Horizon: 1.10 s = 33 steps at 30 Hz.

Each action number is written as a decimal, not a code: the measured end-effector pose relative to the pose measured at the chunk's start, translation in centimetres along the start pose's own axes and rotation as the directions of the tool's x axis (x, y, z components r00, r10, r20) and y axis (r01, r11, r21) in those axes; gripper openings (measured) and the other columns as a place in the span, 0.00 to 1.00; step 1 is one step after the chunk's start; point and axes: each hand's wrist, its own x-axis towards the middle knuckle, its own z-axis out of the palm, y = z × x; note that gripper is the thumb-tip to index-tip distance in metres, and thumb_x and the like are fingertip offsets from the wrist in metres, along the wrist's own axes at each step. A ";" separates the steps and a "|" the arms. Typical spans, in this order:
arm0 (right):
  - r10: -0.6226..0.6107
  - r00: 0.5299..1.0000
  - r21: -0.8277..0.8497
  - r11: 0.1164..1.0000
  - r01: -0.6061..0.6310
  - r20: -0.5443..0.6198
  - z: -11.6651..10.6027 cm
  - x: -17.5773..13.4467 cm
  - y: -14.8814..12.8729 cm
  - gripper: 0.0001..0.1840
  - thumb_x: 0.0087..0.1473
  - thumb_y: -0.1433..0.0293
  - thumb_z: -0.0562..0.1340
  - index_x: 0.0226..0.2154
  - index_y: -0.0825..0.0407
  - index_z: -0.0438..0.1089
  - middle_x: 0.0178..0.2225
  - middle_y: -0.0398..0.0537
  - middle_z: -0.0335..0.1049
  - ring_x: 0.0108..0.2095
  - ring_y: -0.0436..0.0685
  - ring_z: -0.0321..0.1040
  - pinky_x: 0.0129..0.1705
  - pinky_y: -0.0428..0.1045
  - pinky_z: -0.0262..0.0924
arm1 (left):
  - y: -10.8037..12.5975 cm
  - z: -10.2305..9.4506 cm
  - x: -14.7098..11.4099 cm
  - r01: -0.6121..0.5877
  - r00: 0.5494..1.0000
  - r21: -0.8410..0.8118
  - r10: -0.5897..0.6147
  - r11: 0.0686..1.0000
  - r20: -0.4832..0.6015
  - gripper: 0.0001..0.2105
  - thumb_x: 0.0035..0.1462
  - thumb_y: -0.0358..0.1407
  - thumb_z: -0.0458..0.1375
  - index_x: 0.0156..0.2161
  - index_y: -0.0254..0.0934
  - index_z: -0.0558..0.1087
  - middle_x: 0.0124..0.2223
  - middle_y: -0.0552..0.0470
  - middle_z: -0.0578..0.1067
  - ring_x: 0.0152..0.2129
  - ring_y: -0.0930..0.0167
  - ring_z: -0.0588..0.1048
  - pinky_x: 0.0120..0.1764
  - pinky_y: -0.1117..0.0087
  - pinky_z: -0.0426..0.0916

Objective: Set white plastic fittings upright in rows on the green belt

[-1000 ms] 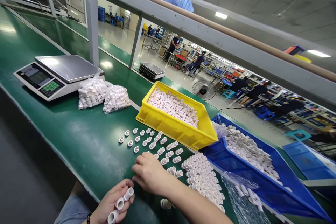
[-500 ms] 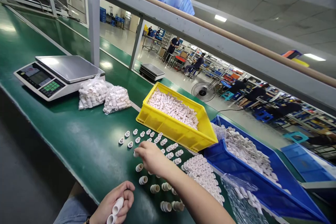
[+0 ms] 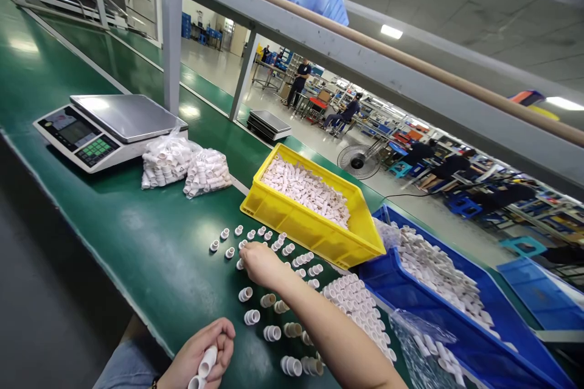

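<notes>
My left hand (image 3: 182, 366), palm up at the bottom of the view, has its fingers curled round a couple of white plastic pipe fittings (image 3: 208, 360). Over the green tabletop, my right hand (image 3: 259, 262) is closed, fingertips down among the standing fittings. One white fitting (image 3: 239, 264) stands right by its fingers, partly covered. Whatever those fingertips grip is hidden. Short fittings (image 3: 214, 245) stand in loose rows beyond the hand; wider ridged ones (image 3: 272, 333) stand nearer, some behind my right forearm. A dense block of upright fittings (image 3: 356, 301) lies to the right.
Behind the rows is a yellow bin (image 3: 310, 237) full of small white pieces. A blue bin (image 3: 438, 316) of fittings and a clear plastic bag (image 3: 417, 349) are at right. Two filled bags (image 3: 207, 173) lie beside a scale (image 3: 128, 118). A metal frame (image 3: 171, 30) rises behind.
My right hand has shifted slightly away from me, leaving a fitting standing by its fingers. My left hand still holds its fittings. The view has turned a little.
</notes>
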 end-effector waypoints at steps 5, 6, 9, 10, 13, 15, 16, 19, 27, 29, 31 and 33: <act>0.013 1.000 0.001 1.000 -0.013 0.022 1.0 0.5 0.3 0.06 0.47 0.77 0.55 0.28 0.57 0.67 0.29 0.49 0.67 0.31 0.52 0.62 0.32 0.45 0.52 | 0.0 0.0 0.0 0.015 1.000 -0.006 -0.015 1.000 -0.028 0.14 0.57 0.43 0.47 0.31 0.36 0.68 0.19 0.56 0.64 0.09 0.83 0.50 0.10 0.80 0.43; 0.015 1.000 -0.001 1.000 -0.015 0.024 1.1 0.5 0.3 0.06 0.47 0.77 0.55 0.28 0.57 0.68 0.29 0.49 0.67 0.31 0.52 0.62 0.32 0.45 0.52 | 0.0 0.0 -0.1 0.018 0.999 -0.014 -0.018 1.000 -0.033 0.15 0.58 0.43 0.46 0.31 0.36 0.68 0.19 0.56 0.63 0.09 0.82 0.50 0.10 0.80 0.43; 0.025 1.000 -0.014 1.000 -0.025 0.011 0.5 0.3 0.0 0.06 0.48 0.76 0.55 0.28 0.57 0.68 0.29 0.50 0.67 0.32 0.53 0.61 0.33 0.46 0.52 | -0.1 0.0 -0.2 0.018 0.999 -0.041 -0.019 0.999 -0.034 0.17 0.58 0.46 0.44 0.31 0.36 0.68 0.19 0.56 0.63 0.09 0.83 0.49 0.10 0.80 0.42; 0.035 0.999 -0.021 0.999 -0.035 -0.009 0.2 0.0 -0.4 0.06 0.49 0.75 0.56 0.30 0.57 0.68 0.31 0.51 0.66 0.34 0.55 0.61 0.34 0.47 0.52 | -0.1 0.0 -0.2 0.017 0.999 -0.047 -0.018 0.999 -0.029 0.17 0.57 0.47 0.44 0.31 0.36 0.68 0.19 0.56 0.63 0.09 0.83 0.49 0.10 0.80 0.42; -0.020 0.995 -0.009 1.000 0.019 -0.101 -1.2 -1.6 -2.3 0.09 0.50 0.68 0.58 0.35 0.54 0.67 0.38 0.51 0.64 0.38 0.56 0.59 0.36 0.48 0.51 | -0.1 -0.1 -0.1 0.014 1.000 -0.061 -0.015 0.998 -0.023 0.18 0.56 0.49 0.45 0.32 0.36 0.68 0.19 0.57 0.63 0.09 0.82 0.49 0.10 0.80 0.42; -0.172 0.979 0.030 0.984 0.176 -0.112 -1.8 -3.1 -4.4 0.11 0.50 0.62 0.58 0.33 0.52 0.67 0.35 0.47 0.64 0.35 0.54 0.59 0.34 0.48 0.51 | -0.2 -0.1 0.0 0.004 0.998 -0.057 -0.008 0.998 -0.068 0.19 0.53 0.51 0.48 0.29 0.35 0.68 0.18 0.57 0.63 0.09 0.82 0.50 0.10 0.80 0.42; -0.263 0.960 0.051 0.962 0.269 -0.094 -1.9 -3.8 -5.5 0.12 0.50 0.59 0.58 0.31 0.51 0.67 0.33 0.45 0.64 0.32 0.53 0.59 0.32 0.47 0.50 | -0.3 -0.2 0.1 -0.012 0.993 -0.060 0.004 0.998 -0.118 0.19 0.51 0.51 0.51 0.27 0.35 0.67 0.16 0.57 0.62 0.08 0.82 0.50 0.10 0.80 0.42; -0.418 0.908 0.049 0.906 0.419 -0.028 -1.0 -5.3 -8.6 0.11 0.50 0.60 0.59 0.29 0.51 0.67 0.29 0.43 0.65 0.30 0.52 0.58 0.28 0.48 0.48 | -0.6 -0.4 0.1 -0.042 0.958 -0.092 0.014 0.995 -0.286 0.19 0.47 0.50 0.57 0.20 0.35 0.63 0.12 0.59 0.60 0.08 0.79 0.57 0.12 0.78 0.50; -0.272 0.961 0.025 0.962 0.274 -0.058 -1.8 -4.9 -6.4 0.08 0.49 0.66 0.58 0.29 0.54 0.64 0.28 0.44 0.67 0.29 0.52 0.60 0.29 0.47 0.49 | -0.6 -0.2 0.2 0.031 0.992 -0.049 -0.036 0.998 -0.119 0.22 0.52 0.54 0.46 0.28 0.36 0.67 0.15 0.56 0.64 0.07 0.80 0.55 0.10 0.80 0.43; -0.060 0.994 0.004 0.998 0.061 -0.090 -3.3 -4.4 -3.5 0.05 0.49 0.68 0.56 0.29 0.54 0.65 0.28 0.45 0.67 0.30 0.53 0.61 0.31 0.47 0.50 | -0.4 0.0 0.4 0.030 0.999 -0.062 -0.030 0.998 -0.014 0.23 0.54 0.54 0.42 0.32 0.36 0.68 0.19 0.54 0.66 0.08 0.80 0.55 0.10 0.80 0.41; 0.119 0.989 -0.056 0.991 -0.125 -0.088 -4.4 -3.7 -0.7 0.05 0.51 0.72 0.54 0.29 0.54 0.65 0.28 0.47 0.67 0.31 0.53 0.61 0.32 0.47 0.50 | -0.3 0.0 0.5 0.014 1.000 -0.078 -0.013 0.997 0.019 0.24 0.56 0.53 0.40 0.32 0.35 0.68 0.19 0.54 0.65 0.09 0.80 0.56 0.11 0.81 0.40; 0.198 0.978 -0.101 0.974 -0.203 -0.058 -4.7 -3.0 1.5 0.07 0.52 0.73 0.53 0.28 0.55 0.66 0.29 0.48 0.68 0.31 0.53 0.61 0.32 0.47 0.50 | -0.3 -0.1 0.5 0.003 1.000 -0.079 -0.002 0.997 0.014 0.23 0.56 0.52 0.40 0.31 0.35 0.67 0.19 0.54 0.65 0.09 0.81 0.56 0.11 0.81 0.39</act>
